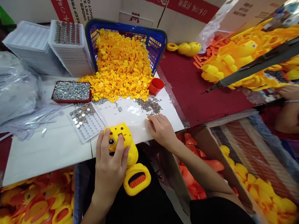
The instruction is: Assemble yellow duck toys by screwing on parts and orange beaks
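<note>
My left hand (pixel 111 161) is closed around a yellow plastic toy duck (pixel 132 152) at the table's front edge. The duck has a printed eye, several small holes, and a ring-shaped handle (pixel 147 183) with an orange ridged insert. Over the white table top, my right hand (pixel 161 129) has its fingers curled together, with a speck of yellow at the fingertips; what they pinch is mostly hidden. Just beyond it lies a scatter of small screws (pixel 150 105). A clear tray (pixel 91 126) partly filled with button cells (pixel 80 116) sits left of the duck.
Small yellow clips (pixel 123 62) spill from a blue basket (pixel 160 46). Nearby stand a red cup (pixel 156 86), a red box of metal parts (pixel 71 91) and stacked trays (pixel 70 53). An electric screwdriver (pixel 252 67) hangs at right, near another person's arm (pixel 288 115). Boxes below hold orange parts (pixel 190 168).
</note>
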Available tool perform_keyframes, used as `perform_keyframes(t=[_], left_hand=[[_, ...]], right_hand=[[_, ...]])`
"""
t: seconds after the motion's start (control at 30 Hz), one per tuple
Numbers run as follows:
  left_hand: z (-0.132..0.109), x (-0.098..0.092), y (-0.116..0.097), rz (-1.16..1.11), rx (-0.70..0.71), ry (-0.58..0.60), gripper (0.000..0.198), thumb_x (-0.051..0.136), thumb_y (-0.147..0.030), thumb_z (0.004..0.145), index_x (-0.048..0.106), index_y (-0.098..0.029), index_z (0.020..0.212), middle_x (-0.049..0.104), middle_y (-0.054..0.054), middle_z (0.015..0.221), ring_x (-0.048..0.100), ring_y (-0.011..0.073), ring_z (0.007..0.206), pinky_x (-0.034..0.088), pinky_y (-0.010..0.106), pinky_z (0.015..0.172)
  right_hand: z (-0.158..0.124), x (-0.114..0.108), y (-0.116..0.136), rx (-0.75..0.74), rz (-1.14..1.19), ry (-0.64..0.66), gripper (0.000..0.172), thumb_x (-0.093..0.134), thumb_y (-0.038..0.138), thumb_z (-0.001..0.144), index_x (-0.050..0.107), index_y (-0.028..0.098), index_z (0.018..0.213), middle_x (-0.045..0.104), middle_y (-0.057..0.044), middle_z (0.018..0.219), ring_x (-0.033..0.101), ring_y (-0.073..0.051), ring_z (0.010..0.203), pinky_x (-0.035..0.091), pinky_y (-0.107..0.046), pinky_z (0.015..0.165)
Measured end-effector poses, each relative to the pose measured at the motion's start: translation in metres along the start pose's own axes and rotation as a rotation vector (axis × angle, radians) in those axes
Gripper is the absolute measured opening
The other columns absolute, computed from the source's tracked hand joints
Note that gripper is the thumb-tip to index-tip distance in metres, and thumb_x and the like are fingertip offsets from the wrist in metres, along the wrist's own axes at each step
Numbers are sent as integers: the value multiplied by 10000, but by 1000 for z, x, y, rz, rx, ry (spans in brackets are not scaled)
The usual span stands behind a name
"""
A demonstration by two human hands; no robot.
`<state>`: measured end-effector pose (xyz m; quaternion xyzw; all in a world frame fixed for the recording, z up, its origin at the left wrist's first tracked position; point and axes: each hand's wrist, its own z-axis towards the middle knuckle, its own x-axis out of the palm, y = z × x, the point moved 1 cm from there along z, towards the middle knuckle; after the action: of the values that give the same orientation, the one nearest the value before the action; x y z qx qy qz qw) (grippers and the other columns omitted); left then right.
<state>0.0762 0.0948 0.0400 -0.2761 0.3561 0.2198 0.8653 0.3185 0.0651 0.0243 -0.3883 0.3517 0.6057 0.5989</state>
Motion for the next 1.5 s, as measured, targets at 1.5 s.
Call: perform_keyframes(t=[1.5], left_hand=[[-4,2,7,-353,-52,-56,838,748,-91,906,265,-287,1563,495,201,1599,428,323,1542,473,615,1186]], right_hand=[[20,-32,50,-364,688,-132,217,661,148,974,721,183,1179,775,-100,1250,676,-222,1218,621,-400,1036]])
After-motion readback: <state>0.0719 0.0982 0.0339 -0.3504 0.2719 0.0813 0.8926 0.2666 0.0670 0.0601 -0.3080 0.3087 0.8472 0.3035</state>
